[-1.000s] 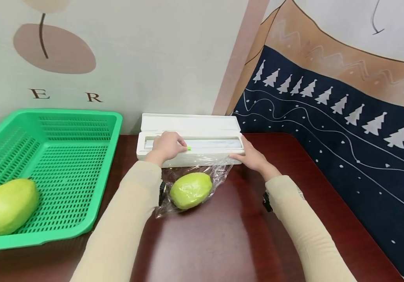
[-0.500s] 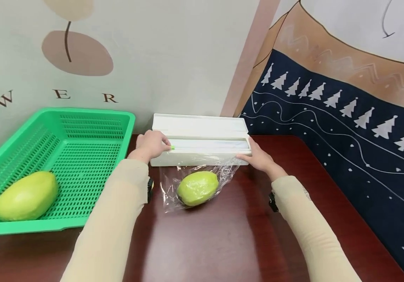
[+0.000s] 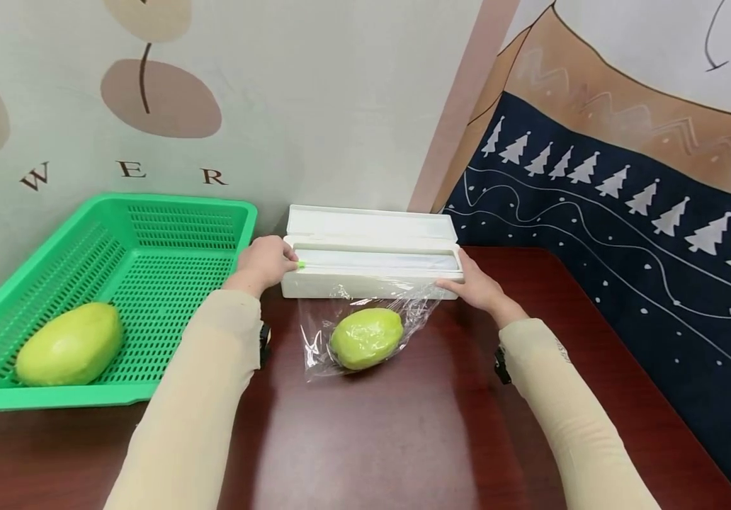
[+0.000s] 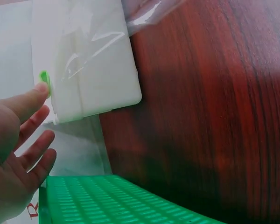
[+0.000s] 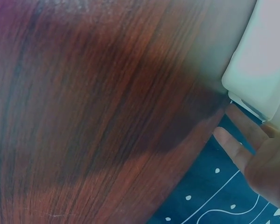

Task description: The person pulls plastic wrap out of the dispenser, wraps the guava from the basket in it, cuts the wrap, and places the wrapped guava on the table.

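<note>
A white cling film box [image 3: 372, 285] stands at the back of the table with its lid raised. My left hand [image 3: 262, 262] pinches the small green cutter slider [image 4: 45, 78] at the box's left end. At the right end, my right hand [image 3: 477, 287] holds the box, thumb on the front and fingers along the side. Clear cling film [image 3: 314, 347] hangs from the box's front onto the table, wrapped about a yellow-green, mango-like fruit [image 3: 367, 338]. How far the film reaches beneath the fruit is hidden.
A green plastic basket [image 3: 247, 230] stands left of the box, beside my left forearm, with a second yellow-green fruit [image 3: 71, 345] in it. A pale wall [image 3: 340, 106] rises behind the box. Dark blue printed cloth [image 3: 627, 283] borders the table's right edge.
My left hand has slid the green slider leftward along the box, from near the middle to the left end. My right hand keeps its hold. The head view has shifted left.
</note>
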The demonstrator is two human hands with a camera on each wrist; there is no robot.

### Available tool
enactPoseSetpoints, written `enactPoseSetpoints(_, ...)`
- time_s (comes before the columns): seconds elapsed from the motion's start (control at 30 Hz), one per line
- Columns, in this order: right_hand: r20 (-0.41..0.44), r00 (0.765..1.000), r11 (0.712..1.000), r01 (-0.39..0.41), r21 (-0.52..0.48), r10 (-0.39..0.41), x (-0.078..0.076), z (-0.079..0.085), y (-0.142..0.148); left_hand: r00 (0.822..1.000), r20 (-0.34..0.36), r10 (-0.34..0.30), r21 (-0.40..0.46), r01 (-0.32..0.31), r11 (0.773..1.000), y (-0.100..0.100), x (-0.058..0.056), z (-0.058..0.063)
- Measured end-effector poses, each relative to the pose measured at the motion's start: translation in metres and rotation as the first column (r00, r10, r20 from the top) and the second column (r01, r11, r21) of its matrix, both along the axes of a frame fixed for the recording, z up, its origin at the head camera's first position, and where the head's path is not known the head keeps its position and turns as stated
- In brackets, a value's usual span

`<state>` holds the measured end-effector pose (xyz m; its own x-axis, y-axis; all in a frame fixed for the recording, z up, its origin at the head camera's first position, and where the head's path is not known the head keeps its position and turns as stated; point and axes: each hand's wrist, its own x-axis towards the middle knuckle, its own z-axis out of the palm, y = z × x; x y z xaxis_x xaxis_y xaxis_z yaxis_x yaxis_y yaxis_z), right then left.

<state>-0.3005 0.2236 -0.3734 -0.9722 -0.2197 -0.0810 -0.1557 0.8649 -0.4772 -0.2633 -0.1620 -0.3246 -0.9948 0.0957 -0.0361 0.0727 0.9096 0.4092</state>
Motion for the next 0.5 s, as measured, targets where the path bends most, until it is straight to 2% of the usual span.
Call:
enactPoseSetpoints(0.2,0.002,1.000,1.000,0.002,0.004,-0.002,0.000,0.003,0.002,1.000,-0.016,-0.006,-0.009,0.006,1.000,-0.006,0.000,0.000)
enactPoseSetpoints(0.23,0.002,1.000,1.000,-0.001,-0.012,0.001,0.000,0.003,0.002,1.000,0.007,0.000,-0.006,0.000,1.000,-0.005,0.003,0.004)
enactPoseSetpoints(0.37,-0.005,0.998,0.992,-0.056,-0.109,0.056,-0.001,0.002,0.000,1.000,0.003,-0.001,-0.028,0.001,1.000,-0.002,0.010,0.008)
enactPoseSetpoints(0.43,-0.005,0.996,0.981,-0.093,-0.168,0.094,0.001,0.005,-0.001,1.000,-0.026,-0.009,-0.045,0.008,0.999,0.001,0.012,0.006)
enactPoseSetpoints(0.5,-0.001,0.994,0.978,-0.106,-0.177,0.107,-0.001,0.007,0.000,0.997,-0.077,-0.029,-0.063,0.024,0.998,0.007,0.013,0.002)
